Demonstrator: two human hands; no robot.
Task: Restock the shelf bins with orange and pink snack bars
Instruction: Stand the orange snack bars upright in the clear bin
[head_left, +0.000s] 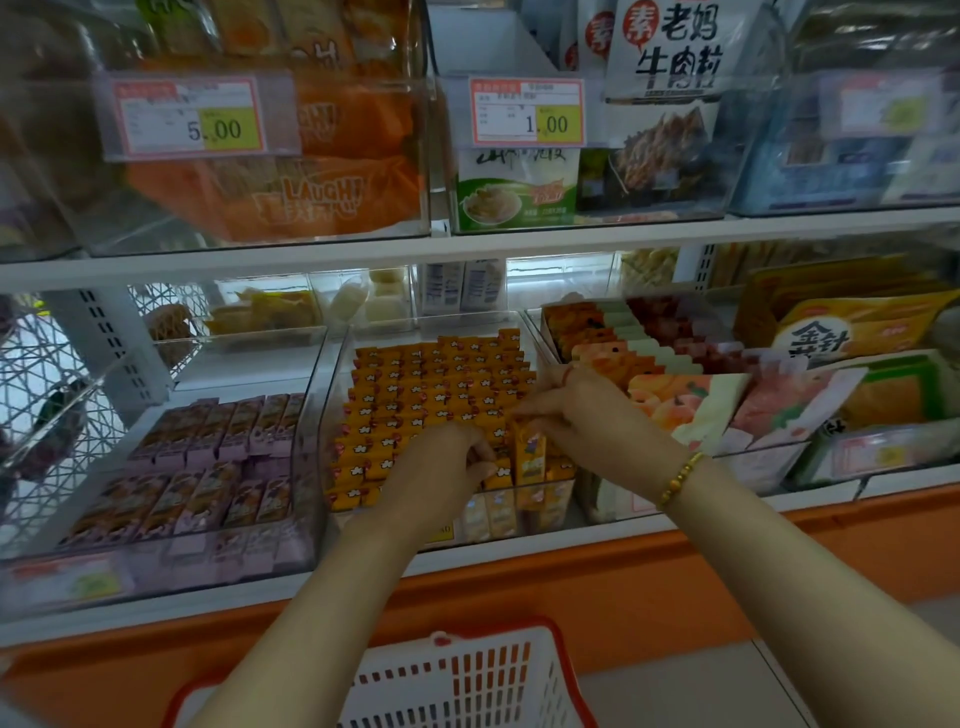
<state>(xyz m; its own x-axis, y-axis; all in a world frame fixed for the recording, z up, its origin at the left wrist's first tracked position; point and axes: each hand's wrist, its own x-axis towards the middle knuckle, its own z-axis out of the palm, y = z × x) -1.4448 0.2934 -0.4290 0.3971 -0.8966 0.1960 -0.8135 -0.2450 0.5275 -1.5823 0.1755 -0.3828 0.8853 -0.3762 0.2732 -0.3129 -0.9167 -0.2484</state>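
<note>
Bar (530, 457): upright, top pinched by right hand (569, 415); bin (326, 400) row directly below grip; left hand (441, 470) beside, curled, hold unclear.

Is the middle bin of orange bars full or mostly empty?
Nearly full: packed rows of orange bars cover almost the whole bin, back to front.

The left forearm (332, 597) and the right forearm (810, 571) were both bare, from the lower edge of the view up to the left hand (441, 467) and the right hand (576, 415). Round the right wrist sat a bracelet (680, 478) of small round golden-yellow beads strung close together, a few of them a darker amber. A thin red band (568, 373) showed at the upper edge of the right hand, too small to tell thread from ring.
</note>
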